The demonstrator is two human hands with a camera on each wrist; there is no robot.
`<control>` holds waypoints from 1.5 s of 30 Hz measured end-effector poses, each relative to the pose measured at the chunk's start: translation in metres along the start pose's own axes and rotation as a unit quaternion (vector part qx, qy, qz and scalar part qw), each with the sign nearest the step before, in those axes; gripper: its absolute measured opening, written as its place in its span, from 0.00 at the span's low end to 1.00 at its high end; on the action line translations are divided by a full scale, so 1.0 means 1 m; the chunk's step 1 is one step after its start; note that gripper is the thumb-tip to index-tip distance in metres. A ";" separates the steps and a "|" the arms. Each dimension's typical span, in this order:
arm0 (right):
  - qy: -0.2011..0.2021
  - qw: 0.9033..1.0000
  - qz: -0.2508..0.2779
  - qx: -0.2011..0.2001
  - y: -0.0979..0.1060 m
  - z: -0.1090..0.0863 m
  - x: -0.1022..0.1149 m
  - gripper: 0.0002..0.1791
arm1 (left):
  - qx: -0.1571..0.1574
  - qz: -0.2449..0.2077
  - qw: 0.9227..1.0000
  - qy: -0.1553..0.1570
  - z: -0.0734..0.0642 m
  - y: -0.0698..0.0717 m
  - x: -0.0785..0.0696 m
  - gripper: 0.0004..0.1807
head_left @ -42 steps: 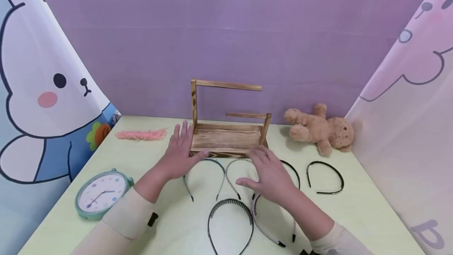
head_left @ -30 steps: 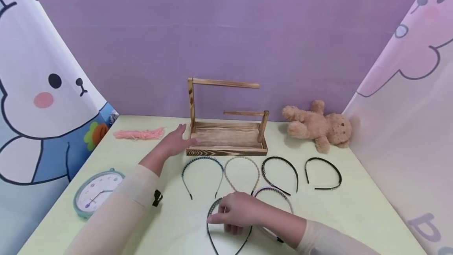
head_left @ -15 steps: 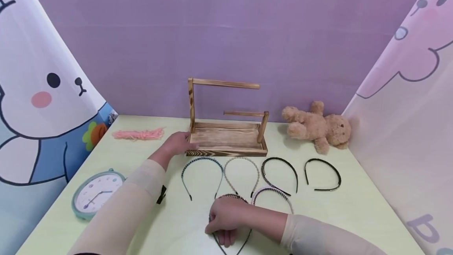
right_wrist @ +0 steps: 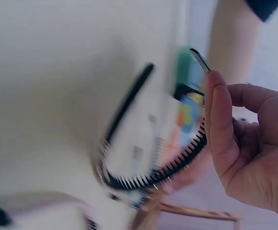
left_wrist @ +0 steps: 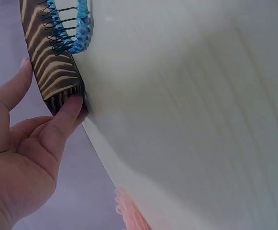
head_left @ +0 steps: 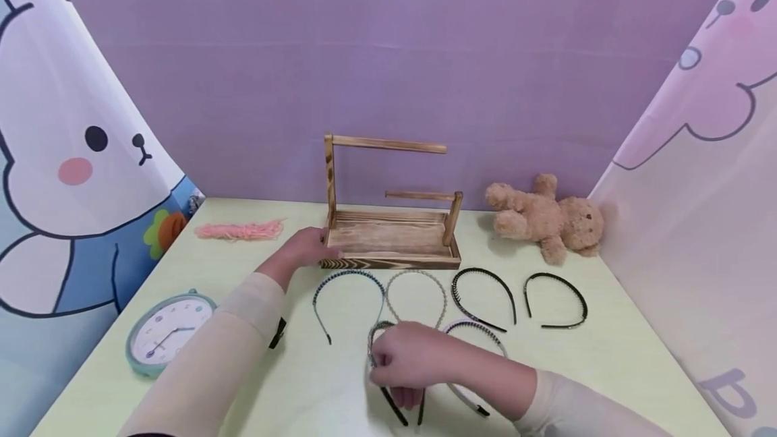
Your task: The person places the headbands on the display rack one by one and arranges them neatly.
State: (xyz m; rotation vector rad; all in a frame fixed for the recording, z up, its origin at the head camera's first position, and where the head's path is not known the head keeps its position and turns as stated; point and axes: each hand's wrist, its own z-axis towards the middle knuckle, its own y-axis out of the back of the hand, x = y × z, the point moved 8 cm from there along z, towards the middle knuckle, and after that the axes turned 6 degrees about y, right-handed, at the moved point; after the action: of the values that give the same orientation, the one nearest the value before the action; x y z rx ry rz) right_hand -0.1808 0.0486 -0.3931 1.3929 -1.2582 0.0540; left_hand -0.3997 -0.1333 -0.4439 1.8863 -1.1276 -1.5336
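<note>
Brown, dark-grained wood forms the rack [head_left: 391,264] at the back of the pale desk [head_left: 328,383], and the left hand [head_left: 303,248] grips its left end, fingers clamped on the tray's corner with the thumb at the rim. Nearer the person, the right hand [head_left: 409,359] pinches a dark toothed headband [right_wrist: 146,182] by one side — fingers pressed together on the band, which tilts with both tips toward the person. Just beyond lie a blue headband [head_left: 350,271], a pale beaded headband [head_left: 415,271] and a black headband [head_left: 479,270], in a row before the rack; a lilac headband [head_left: 467,324] sits partly behind the right forearm, and another black band [head_left: 564,326] rests farther right. Pink yarn [head_left: 239,230] and a green-rimmed clock [head_left: 173,332] occupy the left side — a brown teddy bear [head_left: 546,221] lies on its side at the right, near the purple backdrop [head_left: 388,46].
</note>
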 end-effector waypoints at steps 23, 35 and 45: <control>0.074 0.939 -0.084 -0.325 0.144 0.029 -0.026 0.08 | -0.003 0.012 1.000 0.017 -0.001 0.000 -0.004 0.38; -0.009 0.929 -0.096 -0.358 0.159 0.064 -0.093 0.09 | -0.001 0.006 1.000 0.025 0.002 -0.005 -0.005 0.39; -0.059 0.915 -0.109 -0.383 0.171 0.047 -0.142 0.13 | -0.006 0.017 1.000 0.025 0.001 -0.002 -0.004 0.39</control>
State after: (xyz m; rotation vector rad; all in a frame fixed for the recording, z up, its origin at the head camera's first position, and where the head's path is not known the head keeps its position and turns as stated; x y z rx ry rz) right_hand -0.3834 0.1502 -0.3855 0.8380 -1.0376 -0.6260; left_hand -0.4000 -0.1292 -0.4437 1.8777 -1.1190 -1.4645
